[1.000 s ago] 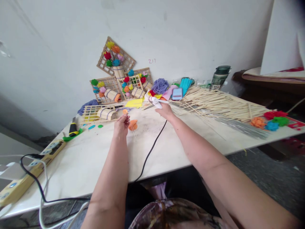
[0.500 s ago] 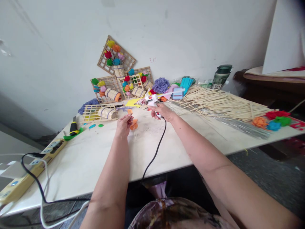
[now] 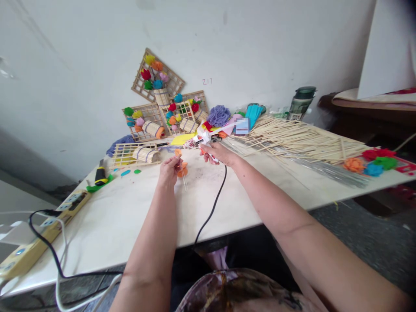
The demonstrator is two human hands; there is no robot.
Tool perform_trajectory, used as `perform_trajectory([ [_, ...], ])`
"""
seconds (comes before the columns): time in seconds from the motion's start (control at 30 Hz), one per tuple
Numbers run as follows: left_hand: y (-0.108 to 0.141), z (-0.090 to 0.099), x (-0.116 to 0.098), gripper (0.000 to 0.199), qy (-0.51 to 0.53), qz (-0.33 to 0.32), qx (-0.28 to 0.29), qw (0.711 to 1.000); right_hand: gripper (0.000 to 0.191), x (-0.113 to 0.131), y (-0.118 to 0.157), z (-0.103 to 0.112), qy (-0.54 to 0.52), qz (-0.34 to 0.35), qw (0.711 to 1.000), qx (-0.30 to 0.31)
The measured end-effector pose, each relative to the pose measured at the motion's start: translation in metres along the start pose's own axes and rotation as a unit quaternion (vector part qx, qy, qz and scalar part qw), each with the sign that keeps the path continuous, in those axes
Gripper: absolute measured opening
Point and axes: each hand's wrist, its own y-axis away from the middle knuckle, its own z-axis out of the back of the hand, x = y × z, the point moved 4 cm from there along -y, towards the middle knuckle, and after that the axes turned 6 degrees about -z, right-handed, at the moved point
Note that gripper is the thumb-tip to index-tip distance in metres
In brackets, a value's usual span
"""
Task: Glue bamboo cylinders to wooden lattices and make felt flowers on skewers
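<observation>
Near the center of the frame, the person's left hand (image 3: 169, 171) pinches a small orange piece (image 3: 178, 152) between its fingertips; thin pale stems (image 3: 184, 180) hang below it. To its right, the right hand (image 3: 219, 154) is wrapped around a white glue gun (image 3: 203, 138), its nozzle pointing left, apart from the orange piece. A black cord (image 3: 212, 208) runs from the gun down to the table's front edge.

Just beside the left hand, orange petals (image 3: 183, 170) lie on the white table (image 3: 146, 229). Behind the hands is a yellow sheet (image 3: 182, 139), with a ball of purple yarn (image 3: 218, 116) at upper center. In the upper left, wooden lattice panels (image 3: 173, 77) carry colorful flowers (image 3: 157, 66) and small stick-built pots (image 3: 161, 97).

Pale wooden sticks (image 3: 299, 136) spread across the right, above silvery wires (image 3: 328, 170), with bright crinkled bundles (image 3: 373, 169) at far right. A dark green bottle (image 3: 300, 105) stands behind the sticks. At left are a yellow-and-black cutter (image 3: 100, 174) and a power strip (image 3: 42, 232).
</observation>
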Motion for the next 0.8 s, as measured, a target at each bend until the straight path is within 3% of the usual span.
perform_trajectory([
  [0.8, 0.0011, -0.0026, -0.0017, 0.025, -0.005, -0.006, 0.015, 1.0, 0.037, -0.0018, 0.0, -0.0029, 0.063, 0.01, 0.998, 0.004],
])
